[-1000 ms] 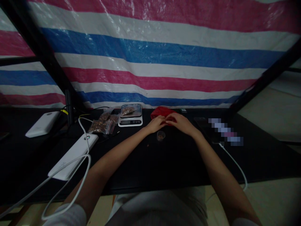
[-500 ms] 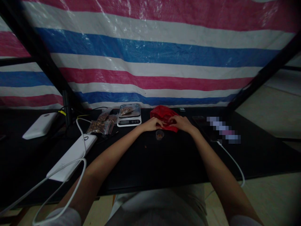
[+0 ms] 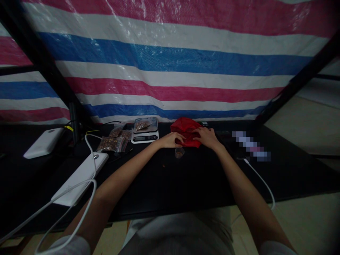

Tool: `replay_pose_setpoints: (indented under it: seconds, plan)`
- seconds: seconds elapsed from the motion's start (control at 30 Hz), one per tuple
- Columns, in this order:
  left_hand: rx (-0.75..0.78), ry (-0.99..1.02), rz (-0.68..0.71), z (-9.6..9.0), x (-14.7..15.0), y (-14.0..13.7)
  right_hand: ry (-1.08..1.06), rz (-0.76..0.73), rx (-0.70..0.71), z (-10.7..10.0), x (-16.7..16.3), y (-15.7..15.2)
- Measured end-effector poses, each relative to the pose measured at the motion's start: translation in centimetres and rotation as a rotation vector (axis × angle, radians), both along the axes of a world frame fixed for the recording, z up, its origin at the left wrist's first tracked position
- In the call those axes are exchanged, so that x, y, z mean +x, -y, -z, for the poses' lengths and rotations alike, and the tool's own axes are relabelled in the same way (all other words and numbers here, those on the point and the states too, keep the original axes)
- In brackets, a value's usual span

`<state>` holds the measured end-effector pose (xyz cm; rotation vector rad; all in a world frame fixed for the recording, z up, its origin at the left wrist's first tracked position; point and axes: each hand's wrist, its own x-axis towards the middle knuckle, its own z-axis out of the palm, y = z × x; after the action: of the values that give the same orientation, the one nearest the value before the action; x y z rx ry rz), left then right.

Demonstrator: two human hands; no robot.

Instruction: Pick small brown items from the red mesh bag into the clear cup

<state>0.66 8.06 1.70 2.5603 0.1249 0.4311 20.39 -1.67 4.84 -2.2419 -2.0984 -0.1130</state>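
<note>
A crumpled red plastic bag (image 3: 185, 124) lies on the black table between my hands. My left hand (image 3: 172, 140) holds its near left side, fingers bent over the plastic. On the other side, my right hand (image 3: 207, 137) grips the bag's right part with curled, slightly parted fingers. The fingertips sink into the folds, and what the bag contains cannot be seen. Just in front of the bag stands a small clear cup (image 3: 179, 153) with some brown bits in it. A tiny reddish crumb (image 3: 163, 165) lies on the table left of the cup.
Left of my hands is a white digital scale (image 3: 145, 137) carrying a small filled bag (image 3: 142, 125). Beside it lie several clear zip bags (image 3: 109, 143) of brown pieces. White power banks (image 3: 79, 179) and a looping white cable occupy the left; a phone (image 3: 233, 145) charges at right.
My right hand has shifted slightly up, its fingers spreading a little more over the red bag. The left hand stays almost in place. The view has shifted slightly.
</note>
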Motion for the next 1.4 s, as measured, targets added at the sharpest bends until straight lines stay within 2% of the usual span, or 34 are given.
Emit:
replay_pose_setpoints:
  seconds: [0.07, 0.17, 0.33, 0.5, 0.6, 0.7, 0.83, 0.9, 1.07, 1.4]
  plan:
    - [0.041, 0.007, -0.046, 0.0, 0.0, 0.1, -0.047, -0.092, 0.019, 0.0, -0.5, 0.0]
    - [0.135, 0.019, -0.096, -0.2, -0.1, 0.3, -0.128, -0.2, -0.032, 0.0, -1.2, 0.0]
    - [0.265, -0.044, -0.065, -0.3, -0.3, 0.1, -0.161, -0.206, -0.069, 0.0, -1.5, -0.1]
    - [0.351, -0.077, -0.073, -0.3, -0.4, -0.3, -0.042, -0.223, -0.032, -0.6, -1.0, 0.1]
    - [0.393, -0.076, -0.066, -0.3, -0.5, -0.4, 0.013, -0.175, -0.072, -1.0, -0.6, 0.3]
    - [0.406, -0.065, -0.07, -0.4, -0.6, -0.3, -0.027, -0.149, -0.123, -1.2, -0.2, 0.5]
    - [0.396, -0.032, -0.097, -0.5, -0.6, 0.3, -0.14, -0.275, -0.051, -0.9, -0.2, 0.3]
    - [0.391, -0.021, -0.093, -0.5, -0.5, 0.5, -0.178, -0.32, -0.084, -0.6, -0.3, 0.0]
    - [0.413, -0.034, -0.063, -0.4, -0.3, 0.9, -0.168, -0.256, -0.13, 0.1, -0.2, -0.2]
    - [0.419, -0.035, -0.085, -0.3, -0.4, 1.2, -0.117, -0.253, -0.012, -1.0, -1.4, 0.2]
